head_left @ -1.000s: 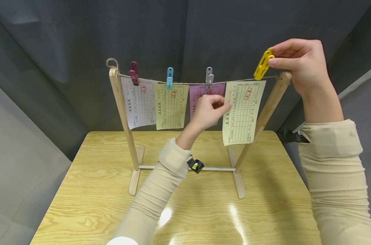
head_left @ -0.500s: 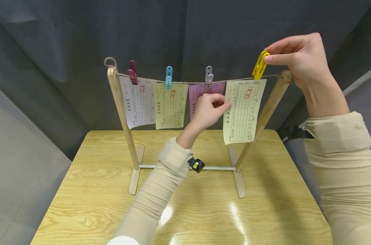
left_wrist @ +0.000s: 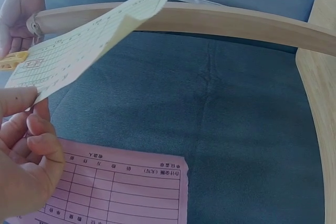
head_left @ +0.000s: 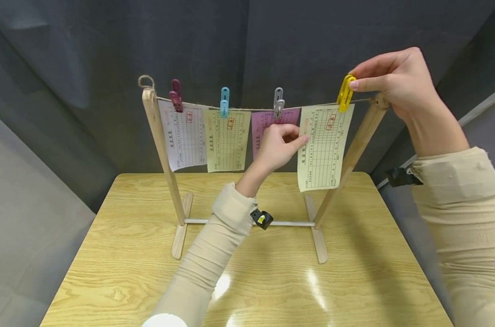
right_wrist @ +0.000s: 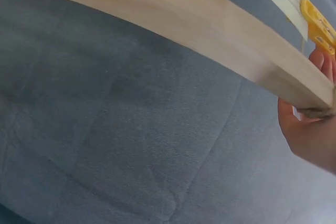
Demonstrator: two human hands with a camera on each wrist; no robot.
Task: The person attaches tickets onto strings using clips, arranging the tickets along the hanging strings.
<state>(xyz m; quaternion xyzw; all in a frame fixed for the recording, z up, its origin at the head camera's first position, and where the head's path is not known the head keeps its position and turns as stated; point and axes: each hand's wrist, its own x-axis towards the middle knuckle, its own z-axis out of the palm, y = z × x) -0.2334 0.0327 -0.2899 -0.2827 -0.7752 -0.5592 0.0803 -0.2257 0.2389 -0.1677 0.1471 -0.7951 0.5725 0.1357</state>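
Note:
My left hand (head_left: 278, 145) pinches the left edge of a pale yellow-green printed slip (head_left: 323, 154) between thumb and fingers. The slip hangs with its top edge at the twine (head_left: 247, 109). At its upper right, my right hand (head_left: 398, 84) pinches a yellow clothespin (head_left: 345, 93) by its handles. The clothespin's lower end overlaps the slip's top edge and the twine. In the left wrist view, the slip (left_wrist: 89, 40) tilts up from my thumb, with the yellow clothespin (left_wrist: 13, 60) at its far edge. The right wrist view shows the clothespin (right_wrist: 318, 27) at the slip's corner.
A white slip (head_left: 184, 136), a yellow slip (head_left: 227, 143) and a pink slip (head_left: 264, 122) hang from maroon (head_left: 175, 96), blue (head_left: 225, 103) and grey clothespins (head_left: 278, 104). The twine runs between two wooden posts (head_left: 163, 159) standing on the wooden table (head_left: 129, 254). Dark curtain hangs behind.
The yellow clothespin in my right hand has moved slightly left and down, so its end now overlaps the slip's top edge. My left hand keeps its place on the slip.

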